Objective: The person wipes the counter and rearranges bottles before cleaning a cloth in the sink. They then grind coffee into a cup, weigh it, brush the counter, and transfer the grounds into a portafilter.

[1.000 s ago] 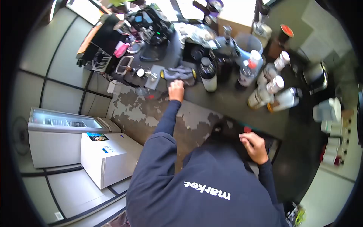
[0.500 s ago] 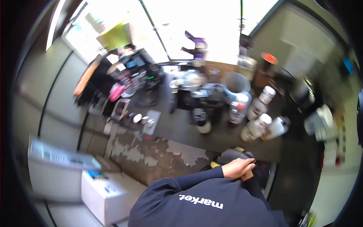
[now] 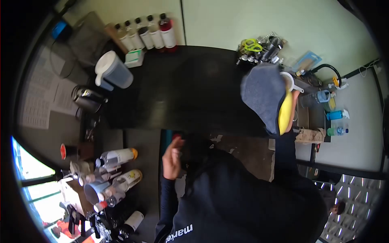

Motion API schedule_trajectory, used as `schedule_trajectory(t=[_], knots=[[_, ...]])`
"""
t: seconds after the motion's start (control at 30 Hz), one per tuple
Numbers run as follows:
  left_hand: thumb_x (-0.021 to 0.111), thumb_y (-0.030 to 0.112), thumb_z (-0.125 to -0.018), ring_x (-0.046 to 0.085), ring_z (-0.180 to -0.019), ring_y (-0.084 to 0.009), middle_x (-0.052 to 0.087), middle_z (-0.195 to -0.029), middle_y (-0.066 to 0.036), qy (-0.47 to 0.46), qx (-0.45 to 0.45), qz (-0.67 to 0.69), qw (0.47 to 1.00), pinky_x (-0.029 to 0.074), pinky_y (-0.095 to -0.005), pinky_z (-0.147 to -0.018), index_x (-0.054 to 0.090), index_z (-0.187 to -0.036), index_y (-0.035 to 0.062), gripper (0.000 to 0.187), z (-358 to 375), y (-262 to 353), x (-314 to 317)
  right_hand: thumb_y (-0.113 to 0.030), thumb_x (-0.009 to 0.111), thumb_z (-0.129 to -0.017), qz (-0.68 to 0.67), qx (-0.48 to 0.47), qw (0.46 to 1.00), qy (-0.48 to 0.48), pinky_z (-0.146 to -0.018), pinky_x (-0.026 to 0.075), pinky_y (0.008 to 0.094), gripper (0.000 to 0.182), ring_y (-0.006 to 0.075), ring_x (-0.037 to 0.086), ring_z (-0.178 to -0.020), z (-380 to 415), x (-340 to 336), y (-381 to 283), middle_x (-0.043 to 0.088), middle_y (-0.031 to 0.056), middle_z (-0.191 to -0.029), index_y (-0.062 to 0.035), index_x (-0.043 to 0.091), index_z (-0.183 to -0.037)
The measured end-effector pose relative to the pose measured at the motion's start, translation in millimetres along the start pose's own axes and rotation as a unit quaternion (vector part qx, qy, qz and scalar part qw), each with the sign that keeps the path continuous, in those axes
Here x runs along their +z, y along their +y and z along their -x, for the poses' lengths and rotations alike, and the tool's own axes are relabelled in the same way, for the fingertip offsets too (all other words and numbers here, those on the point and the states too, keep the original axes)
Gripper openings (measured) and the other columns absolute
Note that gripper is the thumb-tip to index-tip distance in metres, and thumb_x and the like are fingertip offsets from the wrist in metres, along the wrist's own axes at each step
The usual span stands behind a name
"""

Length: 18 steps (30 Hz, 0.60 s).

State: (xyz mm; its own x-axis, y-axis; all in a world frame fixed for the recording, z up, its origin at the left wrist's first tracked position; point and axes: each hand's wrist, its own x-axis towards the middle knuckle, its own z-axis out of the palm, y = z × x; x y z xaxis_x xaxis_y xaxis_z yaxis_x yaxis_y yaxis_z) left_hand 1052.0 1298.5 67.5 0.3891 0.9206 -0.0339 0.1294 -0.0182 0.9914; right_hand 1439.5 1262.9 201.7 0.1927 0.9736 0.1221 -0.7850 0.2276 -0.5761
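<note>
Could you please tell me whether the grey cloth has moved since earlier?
Yes: the grey cloth, now in the right hand, has moved towards the green scissors.

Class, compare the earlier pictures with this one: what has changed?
The grey cloth has passed from the left hand, which let go, to the right hand, now reaching out rightward. The view has swung right, so the bottles appear further left. They still stand on the counter.

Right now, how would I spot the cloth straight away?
Start with the black counter in the picture's upper middle and follow it to its right end. There the right hand holds the cloth. Grey, with bright yellow along one side, it stands apart from the lime scissors above it.
</note>
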Motion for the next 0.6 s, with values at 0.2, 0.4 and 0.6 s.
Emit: schedule_trajectory(t=[0.2, 0.4, 0.6], knots=[[0.047, 0.016, -0.107, 0.049, -0.135, -0.0413, 0.052, -0.143, -0.026, 0.108, 0.073, -0.368, 0.921, 0.037, -0.0483, -0.113, 0.051, -0.142, -0.0030, 0.040, -63, -69, -52, -0.049, 0.038, -0.107, 0.826, 0.135, 0.547, -0.002, -0.115, 0.033, 0.0566, 0.059, 0.0435, 0.031, -0.149, -13, -108, 93, 0.034, 0.0209, -0.161, -0.0174, 0.041, -0.157], [0.040, 0.029, -0.109, 0.024, -0.152, -0.0425, 0.028, -0.163, -0.024, 0.213, -0.016, -0.479, 0.851, 0.021, -0.0507, -0.123, 0.037, -0.153, -0.0016, 0.053, -79, -121, -80, -0.062, 0.048, -0.097, 0.925, 0.059, 0.365, 0.084, -0.107, 0.034, 0.0652, 0.075, 0.0431, 0.031, -0.147, -145, -188, 163, 0.036, 0.0195, -0.159, -0.0281, 0.030, -0.161], [0.029, 0.039, -0.111, 0.025, -0.152, -0.0409, 0.027, -0.164, -0.023, 0.225, -0.036, -0.477, 0.849, 0.022, -0.0477, -0.124, 0.035, -0.154, -0.0002, 0.059, -86, -108, -71, -0.058, 0.038, -0.099, 0.906, -0.064, 0.406, 0.099, -0.123, 0.003, 0.0634, 0.070, 0.0425, 0.015, -0.155, -331, -192, 273, 0.024, 0.0191, -0.167, -0.0215, 0.037, -0.158]])
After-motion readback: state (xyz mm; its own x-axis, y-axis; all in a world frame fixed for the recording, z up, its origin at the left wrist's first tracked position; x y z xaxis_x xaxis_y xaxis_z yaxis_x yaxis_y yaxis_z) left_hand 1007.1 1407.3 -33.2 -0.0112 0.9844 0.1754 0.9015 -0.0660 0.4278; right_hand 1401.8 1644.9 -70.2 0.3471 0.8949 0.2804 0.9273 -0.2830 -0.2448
